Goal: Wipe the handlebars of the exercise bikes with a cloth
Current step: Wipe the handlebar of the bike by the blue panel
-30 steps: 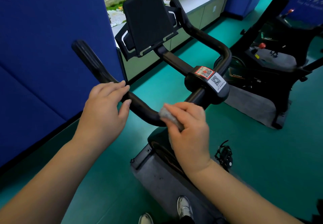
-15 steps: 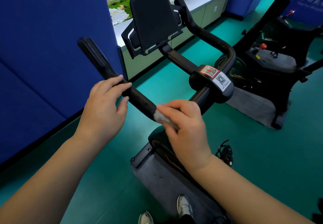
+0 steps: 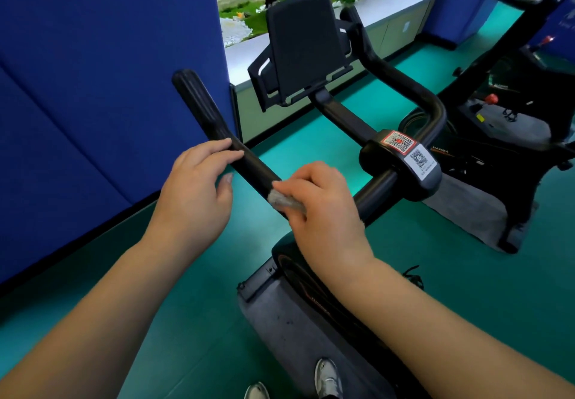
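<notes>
On the near left section of the handlebar point(image 3: 245, 162): right hand point(image 3: 323, 209) curled round a small grey cloth point(image 3: 281, 199), pressing it against the black tube just short of the bend toward the centre clamp. Only a crumpled edge of cloth visible below the fingertips; remainder hidden under the palm. Left hand point(image 3: 193, 193) just beside, further out along the same bar, fingers extended and nearly straight, fingertips resting on top of the tube, thumb hanging free beneath it, gripping nothing. Hands close together but not touching, with a short bare length of bar between them. Beyond the left hand, ribbed black end grip point(image 3: 196, 100) rising up and away toward a blue partition point(image 3: 93, 87). Right of the cloth, centre clamp point(image 3: 401, 165) carrying two QR-code stickers point(image 3: 407, 149), one red-bordered, one white. Above the clamp, black tablet holder point(image 3: 301, 47) on a stem, tilted back. Right-hand bar curving up behind the holder. Below the hands, bike frame standing on a grey mat point(image 3: 298, 330) over green flooring point(image 3: 466, 274); two shoe tips point(image 3: 326, 377) at the lower edge. Second exercise bike point(image 3: 510, 112) at the right on its own mat. Pale cabinet point(image 3: 389, 28) with plants behind in the background.
</notes>
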Available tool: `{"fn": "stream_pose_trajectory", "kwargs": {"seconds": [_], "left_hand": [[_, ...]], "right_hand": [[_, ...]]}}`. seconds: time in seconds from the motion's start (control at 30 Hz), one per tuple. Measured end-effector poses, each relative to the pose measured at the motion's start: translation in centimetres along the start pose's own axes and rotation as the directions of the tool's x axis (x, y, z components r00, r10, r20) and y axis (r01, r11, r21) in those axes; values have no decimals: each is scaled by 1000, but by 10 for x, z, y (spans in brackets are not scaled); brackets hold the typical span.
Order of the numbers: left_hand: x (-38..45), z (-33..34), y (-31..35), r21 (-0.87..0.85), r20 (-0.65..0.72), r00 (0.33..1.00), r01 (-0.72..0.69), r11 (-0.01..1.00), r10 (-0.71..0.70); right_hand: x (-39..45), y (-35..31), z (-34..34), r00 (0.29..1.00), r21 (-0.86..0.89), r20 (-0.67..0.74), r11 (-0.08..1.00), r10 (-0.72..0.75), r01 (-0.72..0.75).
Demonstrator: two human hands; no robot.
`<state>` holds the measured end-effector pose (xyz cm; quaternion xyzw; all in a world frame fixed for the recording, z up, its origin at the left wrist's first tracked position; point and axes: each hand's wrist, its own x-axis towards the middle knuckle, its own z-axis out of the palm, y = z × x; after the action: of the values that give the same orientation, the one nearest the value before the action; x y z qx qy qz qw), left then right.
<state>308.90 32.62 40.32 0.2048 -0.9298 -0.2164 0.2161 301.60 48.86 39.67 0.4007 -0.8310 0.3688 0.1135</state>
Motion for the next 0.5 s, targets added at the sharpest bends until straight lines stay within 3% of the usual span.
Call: {"fn": "stream_pose_trajectory", "kwargs": {"seconds": [0.13, 0.33, 0.5], "left_hand": [[1, -1, -1, -20, 1, 1000, 3, 1000, -3], [-5, -5, 3, -50, 5, 1000, 9, 999, -9], [-24, -13, 30, -345, -38, 993, 92, 934, -112]], "right_hand": [[25, 1, 1, 992, 102, 124, 994, 14, -27], [-1, 14, -15, 991, 121, 133, 993, 1, -18], [9, 7, -12, 985, 265, 38, 949, 167, -172]]}}
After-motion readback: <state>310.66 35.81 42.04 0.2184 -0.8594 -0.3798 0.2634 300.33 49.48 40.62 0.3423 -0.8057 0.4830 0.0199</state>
